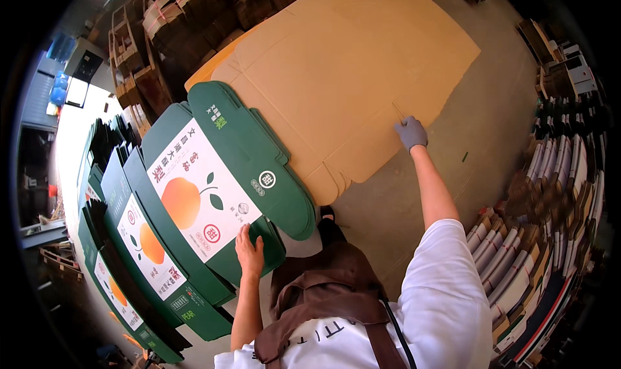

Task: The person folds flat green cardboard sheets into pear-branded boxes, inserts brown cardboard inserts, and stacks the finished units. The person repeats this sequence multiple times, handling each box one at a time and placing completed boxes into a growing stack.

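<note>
Head view, cardboard sheet point(349, 71) touching right hand point(412, 134), spread left and ahead

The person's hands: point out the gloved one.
The right hand, in a grey glove, at the edge of the large brown cardboard sheet; the left hand is bare.

We see the left hand point(250, 252) at lower centre, its fingers on a green printed carton point(206, 188); right of centre, the grey-gloved right hand point(412, 134) meets the edge of a brown cardboard sheet point(336, 78) — similar green cartons point(152, 243) overlap at left, stacked cardboard point(508, 259) at lower right.
</note>
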Tool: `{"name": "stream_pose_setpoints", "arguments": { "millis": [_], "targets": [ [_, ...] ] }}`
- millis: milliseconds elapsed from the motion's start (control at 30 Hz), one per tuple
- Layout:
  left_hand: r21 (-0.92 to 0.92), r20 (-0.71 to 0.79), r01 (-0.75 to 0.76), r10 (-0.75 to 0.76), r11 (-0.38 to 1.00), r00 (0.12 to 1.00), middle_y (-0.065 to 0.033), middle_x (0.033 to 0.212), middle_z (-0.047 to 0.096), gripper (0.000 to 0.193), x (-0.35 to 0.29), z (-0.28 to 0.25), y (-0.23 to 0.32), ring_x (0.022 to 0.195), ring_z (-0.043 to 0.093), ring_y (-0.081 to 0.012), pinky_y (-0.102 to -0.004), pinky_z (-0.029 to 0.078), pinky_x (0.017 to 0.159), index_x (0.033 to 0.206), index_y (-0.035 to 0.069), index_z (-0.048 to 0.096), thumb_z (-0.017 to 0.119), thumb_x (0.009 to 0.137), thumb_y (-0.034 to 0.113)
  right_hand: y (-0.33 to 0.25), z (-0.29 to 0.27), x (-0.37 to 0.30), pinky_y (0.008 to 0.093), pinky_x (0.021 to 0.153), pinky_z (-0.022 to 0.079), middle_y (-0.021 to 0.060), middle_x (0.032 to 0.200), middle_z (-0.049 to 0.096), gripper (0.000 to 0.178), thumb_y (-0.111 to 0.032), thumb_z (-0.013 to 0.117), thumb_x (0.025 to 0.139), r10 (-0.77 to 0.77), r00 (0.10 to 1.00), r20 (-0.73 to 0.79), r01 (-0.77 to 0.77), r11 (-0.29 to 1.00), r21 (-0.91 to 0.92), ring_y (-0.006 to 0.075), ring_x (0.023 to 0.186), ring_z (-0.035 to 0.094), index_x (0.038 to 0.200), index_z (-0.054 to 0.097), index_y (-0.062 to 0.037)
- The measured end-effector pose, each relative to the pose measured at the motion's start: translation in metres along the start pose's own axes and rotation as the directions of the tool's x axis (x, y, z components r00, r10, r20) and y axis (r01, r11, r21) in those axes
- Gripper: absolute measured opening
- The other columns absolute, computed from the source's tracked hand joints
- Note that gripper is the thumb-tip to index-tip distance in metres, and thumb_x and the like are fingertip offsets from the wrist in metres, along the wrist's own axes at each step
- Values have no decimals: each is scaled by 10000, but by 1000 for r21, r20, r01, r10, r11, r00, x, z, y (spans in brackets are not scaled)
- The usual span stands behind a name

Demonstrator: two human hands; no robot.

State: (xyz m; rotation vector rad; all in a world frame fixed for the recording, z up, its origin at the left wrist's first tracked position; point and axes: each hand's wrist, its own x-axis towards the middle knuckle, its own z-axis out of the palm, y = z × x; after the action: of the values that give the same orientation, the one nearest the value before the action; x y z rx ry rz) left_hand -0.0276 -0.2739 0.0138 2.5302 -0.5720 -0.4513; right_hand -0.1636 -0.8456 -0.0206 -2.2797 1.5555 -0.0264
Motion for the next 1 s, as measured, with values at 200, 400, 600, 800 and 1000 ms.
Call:
{"name": "stream_pose_setpoints", "arguments": {
  "millis": [200,400,600,800,1000],
  "targets": [
    [79,-18,45,-43,996,999,-207,1369,471,552,6,10,3,1265,435,-393,-449,360,1077,1368,24,441,639,860,111,0,-12,11,377,649,483,108,696,624,370,-371,715,775,27,984,175,-90,927,365,245,670,607,772,615,-14],
    [-61,-85,92,-97,994,992,-211,1295,529,542,12,9,-8,1201,496,-383,-432,404,1029,1356,8,450,640,862,122,-4,-24,14,310,567,405,6,650,521,275,-269,705,826,-175,961,216,0,776,631,115,608,449,731,615,-26],
    [-216,-125,84,-113,973,986,-199,1222,584,529,10,9,-28,1164,540,-359,-421,426,1007,1343,-3,464,639,869,152,-83,-137,-49,273,557,351,-34,665,434,242,-192,664,862,-331,939,-94,321,743,587,73,635,395,755,562,0],
    [-467,-89,31,-82,884,993,-196,1200,609,457,16,18,-43,1124,587,-338,-405,458,972,1275,3,521,649,881,195,-232,-322,-206,256,591,378,-51,718,471,179,-146,612,909,-555,741,-378,669,656,349,54,670,420,876,607,30],
    [-943,-72,-57,-34,327,997,-62,956,689,133,12,-84,-50,915,625,-109,-236,472,788,981,8,612,604,971,140,-366,-300,-394,294,630,460,108,762,627,162,-127,596,922,-892,295,-343,897,382,-221,216,660,581,1019,635,-3]
  ]
}}
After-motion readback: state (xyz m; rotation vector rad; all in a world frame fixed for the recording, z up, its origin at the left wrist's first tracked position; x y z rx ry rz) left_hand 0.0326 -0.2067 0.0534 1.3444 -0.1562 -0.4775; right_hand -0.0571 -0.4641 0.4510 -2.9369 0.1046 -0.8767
